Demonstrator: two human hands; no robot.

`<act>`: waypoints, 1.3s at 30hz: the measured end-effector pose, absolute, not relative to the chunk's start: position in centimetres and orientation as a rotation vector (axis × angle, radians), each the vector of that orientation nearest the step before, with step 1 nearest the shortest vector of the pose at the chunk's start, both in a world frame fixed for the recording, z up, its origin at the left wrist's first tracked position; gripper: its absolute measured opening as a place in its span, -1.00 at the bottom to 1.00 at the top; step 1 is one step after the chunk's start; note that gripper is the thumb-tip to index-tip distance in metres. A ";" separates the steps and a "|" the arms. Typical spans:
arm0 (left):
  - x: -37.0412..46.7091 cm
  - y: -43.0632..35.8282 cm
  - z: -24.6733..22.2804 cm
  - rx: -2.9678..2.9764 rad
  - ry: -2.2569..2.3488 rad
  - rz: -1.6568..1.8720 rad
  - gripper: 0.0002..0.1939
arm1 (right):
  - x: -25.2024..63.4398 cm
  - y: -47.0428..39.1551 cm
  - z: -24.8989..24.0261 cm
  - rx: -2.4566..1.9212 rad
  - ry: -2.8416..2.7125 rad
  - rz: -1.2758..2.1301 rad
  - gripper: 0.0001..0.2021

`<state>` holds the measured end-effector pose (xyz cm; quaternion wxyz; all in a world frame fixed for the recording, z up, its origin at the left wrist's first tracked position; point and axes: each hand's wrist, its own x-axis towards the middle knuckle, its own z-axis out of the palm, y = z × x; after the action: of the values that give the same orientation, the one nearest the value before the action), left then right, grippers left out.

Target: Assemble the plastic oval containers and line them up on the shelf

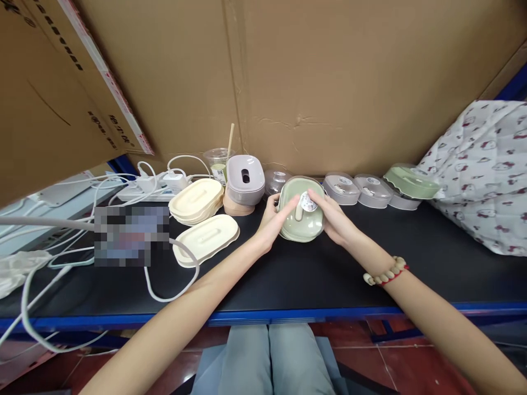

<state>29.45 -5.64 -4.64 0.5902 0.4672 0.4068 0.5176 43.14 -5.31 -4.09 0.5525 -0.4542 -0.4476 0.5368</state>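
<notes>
Between my two hands is a light green oval container (pixel 302 225) with a clear cover and a round silver sticker (pixel 308 202) on top. My left hand (pixel 272 220) grips its left side, thumb lying over the top. My right hand (pixel 335 216) holds the right side, with fingertips at the sticker. Behind it stands a clear domed lid (pixel 276 181). Left of it, a lilac-grey box (pixel 246 181) with a slot rests on a beige piece. Cream oval lids lie in a stack (pixel 196 200), with more cream lids (pixel 208 238) in front.
Grey oval containers with clear covers (pixel 341 189) line the back right, a green one (pixel 411 182) on top at the end. A patterned cloth (pixel 486 175) hangs at right. A cup with a straw (pixel 219 164), a power strip (pixel 144 189) and white cables (pixel 158 299) occupy the left. Cardboard (pixel 329 82) walls the back.
</notes>
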 end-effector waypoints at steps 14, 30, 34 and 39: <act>28.3 -5.3 -3.2 1.118 0.927 0.924 -0.63 | 45.9 -4.0 -2.6 -1.256 -1.128 1.065 -0.56; 28.5 -5.1 -3.3 0.777 0.828 1.057 -0.63 | 45.5 -4.1 -3.2 -1.453 -1.203 1.022 -0.63; 28.1 -4.9 -3.1 0.827 0.861 1.068 -0.62 | 45.5 -4.3 -3.0 -1.396 -1.194 1.187 -0.65; 28.1 -4.9 -3.0 0.847 0.855 1.086 -0.61 | 45.8 -4.2 -3.0 -1.355 -1.280 1.221 -0.63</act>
<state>28.05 -4.86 -3.00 0.6891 0.3788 0.3822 0.4854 45.82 -4.22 -2.99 0.4410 -0.5458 -0.5154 0.4919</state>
